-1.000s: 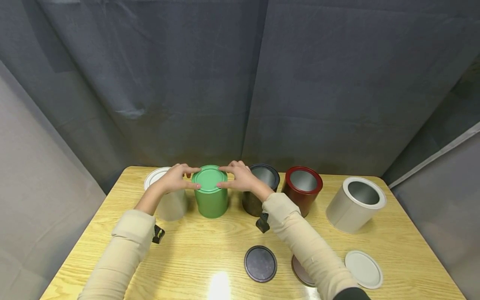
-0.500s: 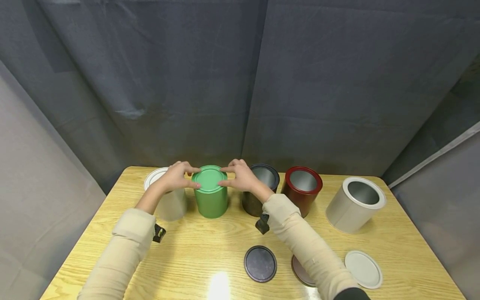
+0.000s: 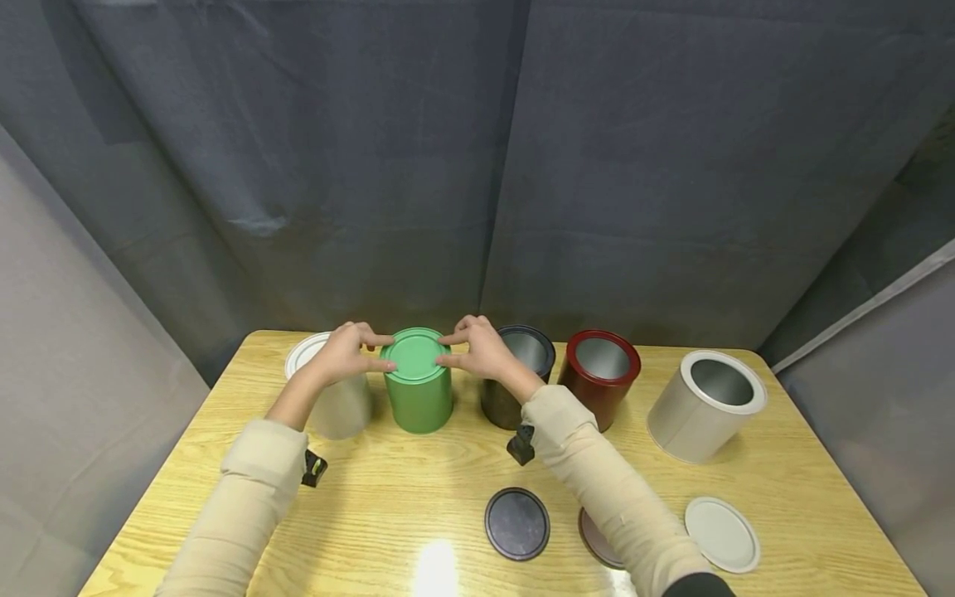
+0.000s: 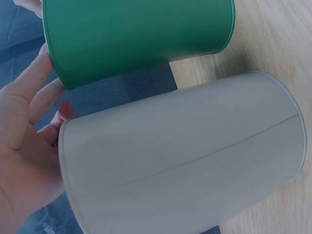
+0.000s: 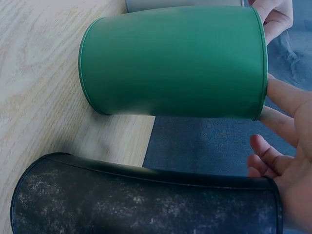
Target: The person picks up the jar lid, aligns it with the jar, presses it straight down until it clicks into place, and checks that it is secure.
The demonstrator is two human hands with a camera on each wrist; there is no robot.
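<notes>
A green can [image 3: 419, 406] stands upright on the table with a green lid [image 3: 416, 356] seated on its top. My left hand [image 3: 345, 352] touches the lid's left edge with thumb and index finger stretched out. From the other side, my right hand [image 3: 481, 350] touches the right edge in the same way. The wrist views show the green can's side [image 4: 131, 34] and fingertips at its top rim; the lid's top is hidden there. Below my left palm is a white can [image 3: 343, 412] with a white top. A black can [image 3: 501, 402], uncovered, stands under my right hand.
Further right stand an uncovered red can [image 3: 593, 398] and an uncovered cream can [image 3: 690, 423]. Nearer the front lie a black lid [image 3: 518, 524], a brown lid [image 3: 597, 535] partly under my right sleeve, and a cream lid [image 3: 722, 535]. A dark curtain [image 3: 477, 166] hangs behind the table.
Both thumbs have shifted slightly outward, toward the edges of the green lid. The cans and loose lids stay in place.
</notes>
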